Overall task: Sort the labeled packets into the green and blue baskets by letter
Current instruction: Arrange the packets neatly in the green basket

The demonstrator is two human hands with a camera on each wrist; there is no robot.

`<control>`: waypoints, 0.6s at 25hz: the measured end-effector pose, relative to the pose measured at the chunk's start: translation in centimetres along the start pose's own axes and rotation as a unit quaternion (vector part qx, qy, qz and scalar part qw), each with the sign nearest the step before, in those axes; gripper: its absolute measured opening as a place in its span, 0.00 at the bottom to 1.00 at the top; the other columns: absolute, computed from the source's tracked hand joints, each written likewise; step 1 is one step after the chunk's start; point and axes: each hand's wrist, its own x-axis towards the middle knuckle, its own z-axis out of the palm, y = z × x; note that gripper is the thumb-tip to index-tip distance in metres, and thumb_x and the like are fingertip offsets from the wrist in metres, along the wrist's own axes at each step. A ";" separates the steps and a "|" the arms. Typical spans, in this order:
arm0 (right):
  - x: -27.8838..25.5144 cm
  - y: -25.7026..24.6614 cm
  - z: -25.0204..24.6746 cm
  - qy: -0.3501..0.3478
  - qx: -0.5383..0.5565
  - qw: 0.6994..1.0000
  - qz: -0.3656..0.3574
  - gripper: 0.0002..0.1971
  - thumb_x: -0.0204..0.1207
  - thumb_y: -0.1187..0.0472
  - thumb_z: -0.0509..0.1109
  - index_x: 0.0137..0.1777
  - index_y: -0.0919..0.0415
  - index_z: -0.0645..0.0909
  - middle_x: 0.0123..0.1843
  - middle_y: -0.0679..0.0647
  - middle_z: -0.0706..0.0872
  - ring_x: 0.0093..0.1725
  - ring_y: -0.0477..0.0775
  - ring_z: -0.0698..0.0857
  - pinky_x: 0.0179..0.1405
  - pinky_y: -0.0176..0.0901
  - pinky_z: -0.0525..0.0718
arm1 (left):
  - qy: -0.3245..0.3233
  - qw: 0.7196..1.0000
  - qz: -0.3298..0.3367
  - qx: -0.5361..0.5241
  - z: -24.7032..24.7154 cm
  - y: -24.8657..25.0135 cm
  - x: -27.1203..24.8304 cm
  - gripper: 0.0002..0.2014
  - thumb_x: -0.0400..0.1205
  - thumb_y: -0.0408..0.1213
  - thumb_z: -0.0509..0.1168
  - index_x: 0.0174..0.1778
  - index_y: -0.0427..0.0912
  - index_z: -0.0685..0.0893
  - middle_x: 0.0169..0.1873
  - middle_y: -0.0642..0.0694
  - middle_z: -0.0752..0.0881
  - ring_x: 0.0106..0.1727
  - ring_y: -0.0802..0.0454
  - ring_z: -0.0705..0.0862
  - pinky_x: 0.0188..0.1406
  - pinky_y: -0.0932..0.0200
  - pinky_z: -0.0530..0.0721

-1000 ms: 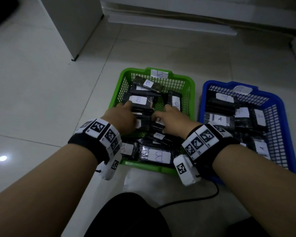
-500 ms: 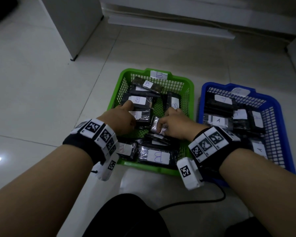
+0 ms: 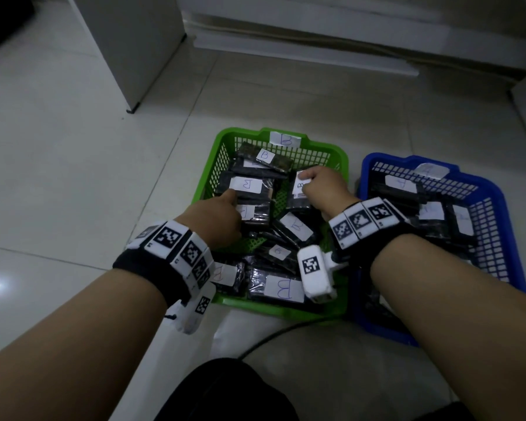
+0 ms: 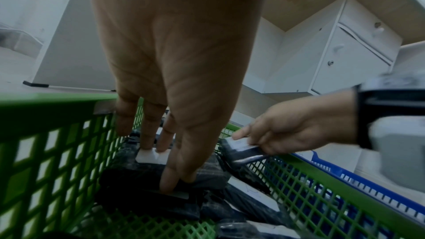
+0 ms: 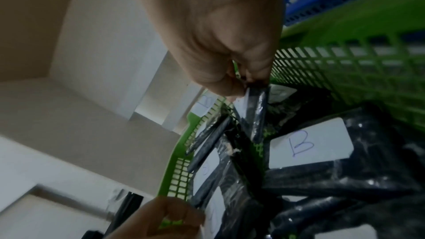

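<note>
The green basket (image 3: 271, 309), tagged B on its far rim, holds several black packets with white B labels. To its right, the blue basket (image 3: 510, 238) holds several packets labeled A. My left hand (image 3: 225, 202) reaches into the green basket's left half. Its straight fingers (image 4: 147, 141) press on a packet's white label (image 4: 149, 157), and the thumb touches that packet's near edge. Near the basket's far right wall, my right hand (image 3: 319, 185) pinches a B packet (image 3: 298, 199) by its edge. The same held packet (image 5: 257, 114) hangs down in the right wrist view.
A white cabinet (image 3: 134, 56) stands on the tile floor at the back left. White furniture runs along the back. A black cable (image 3: 271, 338) lies on the floor in front of the baskets, near my dark-clothed knee (image 3: 225, 390).
My right hand has moved from the basket's middle toward its far right wall with a packet pinched in it. The left hand has stayed on the labeled packet at the left.
</note>
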 end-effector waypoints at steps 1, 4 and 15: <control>0.4 0.0 0.5 -0.026 0.009 1.000 -0.002 0.21 0.75 0.72 0.64 0.67 0.58 0.81 0.69 0.57 0.82 0.68 0.60 0.80 0.71 0.50 0.77 | 0.003 1.000 0.007 0.001 0.0 0.0 0.0 0.18 0.82 0.46 0.62 0.65 0.45 0.83 0.71 0.42 0.65 0.63 0.42 0.79 0.65 0.44 0.80; 1.5 0.5 1.4 -0.042 -0.053 0.997 -0.023 0.24 0.72 0.69 0.69 0.66 0.47 0.82 0.69 0.55 0.80 0.69 0.60 0.79 0.73 0.57 0.76 | 0.046 0.998 0.046 -0.008 0.1 -0.1 0.0 0.16 0.81 0.47 0.62 0.61 0.48 0.86 0.71 0.45 0.66 0.69 0.44 0.71 0.69 0.44 0.76; 1.0 0.7 0.8 -0.123 -0.370 0.918 -0.072 0.27 0.82 0.59 0.59 0.81 0.63 0.61 0.81 0.64 0.63 0.78 0.65 0.65 0.78 0.52 0.60 | 0.039 0.994 0.101 -0.026 -0.1 0.5 0.8 0.14 0.81 0.48 0.62 0.61 0.55 0.86 0.75 0.50 0.65 0.73 0.47 0.68 0.71 0.45 0.74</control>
